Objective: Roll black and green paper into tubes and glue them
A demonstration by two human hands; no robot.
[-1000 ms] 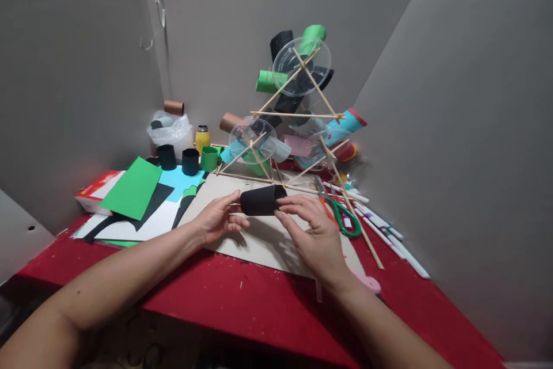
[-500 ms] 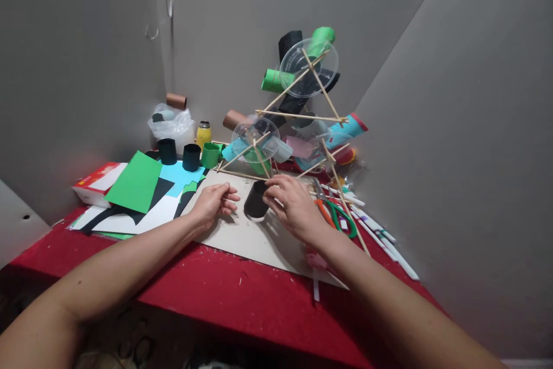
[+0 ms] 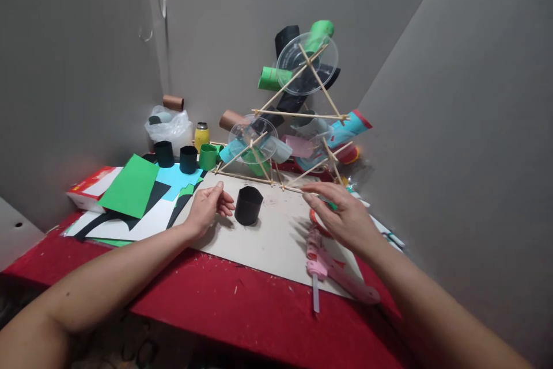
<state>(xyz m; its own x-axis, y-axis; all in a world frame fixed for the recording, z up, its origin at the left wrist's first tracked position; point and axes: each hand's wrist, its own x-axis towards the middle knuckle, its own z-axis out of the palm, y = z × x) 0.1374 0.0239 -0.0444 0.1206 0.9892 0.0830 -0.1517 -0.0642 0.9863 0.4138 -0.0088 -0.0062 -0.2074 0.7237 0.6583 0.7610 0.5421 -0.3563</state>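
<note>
A black paper tube [image 3: 249,206] stands upright on the whitish board [image 3: 270,251], touched by neither hand. To its left, my left hand [image 3: 210,206] is held with loosely curled fingers and nothing in it. My right hand [image 3: 339,213] hovers over the right side of the board, open, fingers stretched out. Beneath it, scissors with an orange handle [image 3: 317,220] are partly covered. A pink glue gun [image 3: 341,277] lies at the board's front right edge, a clear glue stick [image 3: 315,294] poking out past the edge.
Behind stand stick frames with clear plastic discs [image 3: 307,64] and coloured paper tubes. Black and green paper rings [image 3: 208,157], a yellow bottle [image 3: 201,137] and a plastic bag [image 3: 173,130] line the back left. Green paper [image 3: 132,187] and other sheets lie left. Grey walls enclose the table.
My right hand has let go of the black tube and moved right, over the scissors. The tube, tilted before, now stands upright. The glue gun shows more fully.
</note>
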